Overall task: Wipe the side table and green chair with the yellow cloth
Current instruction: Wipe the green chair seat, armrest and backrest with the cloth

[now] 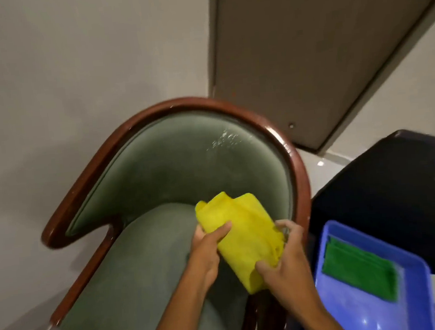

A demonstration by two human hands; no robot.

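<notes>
Cloth: I have the yellow cloth (pixel 243 236) gripped in both left hand (pixel 205 252) and right hand (pixel 285 259), over the green chair (pixel 145 252) seat. Risk: bunched folds smear the wet patch (pixel 224 139) on the backrest.

Count on inspection: one green chair (pixel 144 187), one yellow cloth (pixel 246 230), one green cloth (pixel 359 270), one blue tray (pixel 377 316), two hands, left (pixel 208 252) and right (pixel 285 261).

Tray: a blue plastic tray (pixel 408 258) at lower right.
Cloth: a folded green cloth (pixel 359 270) lies flat inside the tray.
Wall: plain grey wall (pixel 71 72) at left.
Door: a grey-brown door (pixel 319 50) stands at upper right.
</notes>
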